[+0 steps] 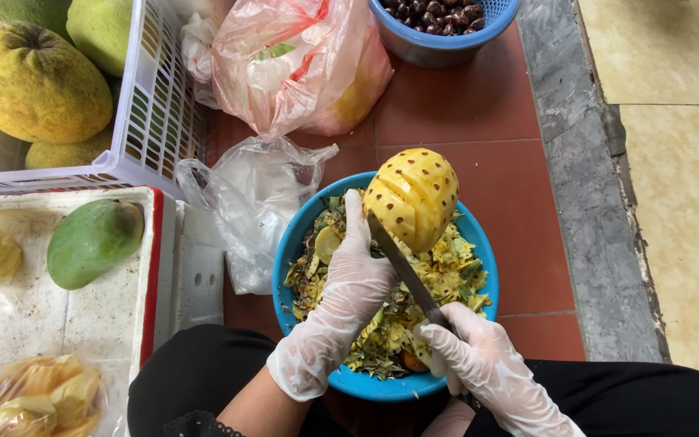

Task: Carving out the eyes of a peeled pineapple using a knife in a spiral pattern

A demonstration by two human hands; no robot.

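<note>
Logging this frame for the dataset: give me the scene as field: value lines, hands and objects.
left hand: gloved left hand, fingers up against the peeled pineapple
right hand: gloved right hand, gripping the knife
knife: blade tip at the pineapple's lower left side
pineapple: peeled, dark eyes in rows, grooves cut, held over the blue basin
basin contents: peel scraps
left side: green mango on a white foam box; white crate of large yellow-green fruits
top: blue basket of dark fruits; plastic bags

Worn on the head, looking almost straight down, close over both gloved hands. Faces forward across a blue basin (297,243) just beyond the lap, onto red floor tiles (519,202).
</note>
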